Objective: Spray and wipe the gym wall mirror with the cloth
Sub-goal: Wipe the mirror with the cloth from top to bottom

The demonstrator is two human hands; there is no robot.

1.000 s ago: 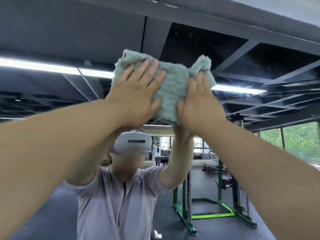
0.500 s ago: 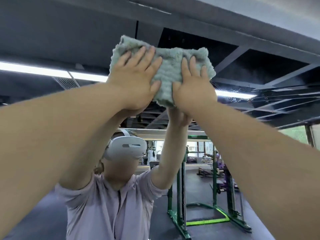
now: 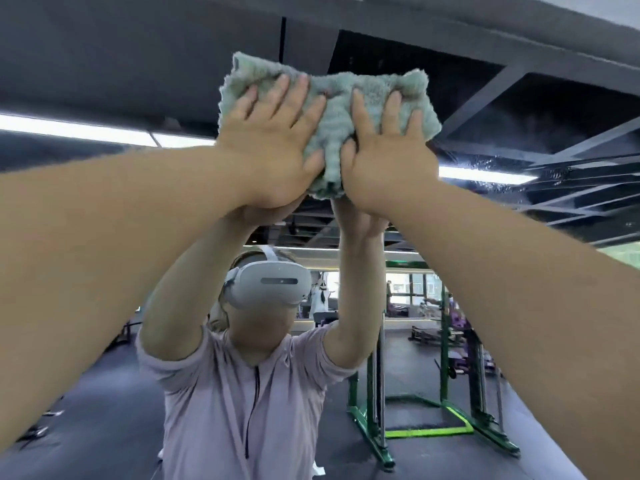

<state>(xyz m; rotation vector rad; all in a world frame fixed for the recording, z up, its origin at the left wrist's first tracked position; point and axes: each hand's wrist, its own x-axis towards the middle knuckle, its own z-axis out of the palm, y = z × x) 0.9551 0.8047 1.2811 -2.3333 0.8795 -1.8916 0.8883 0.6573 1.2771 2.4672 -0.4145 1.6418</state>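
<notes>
With left hand and right hand pressing flat, each grip wide, the bunched cloth could slip down the mirror.

Overhead, a dark ceiling crossed by black beams, and two bright light strips cut through it: one on the left, one on the right. Down low and right of centre, a green power rack stands on the dark gym floor, with a lime-green bar lying across its base. Behind the rack there's purple equipment, too small to name. Far back, bright windows and a small white figure, blurred. In the middle, a white headset above a lilac short-sleeved shirt with a dark zip running down the front. Greenery shows at the far right edge.
</notes>
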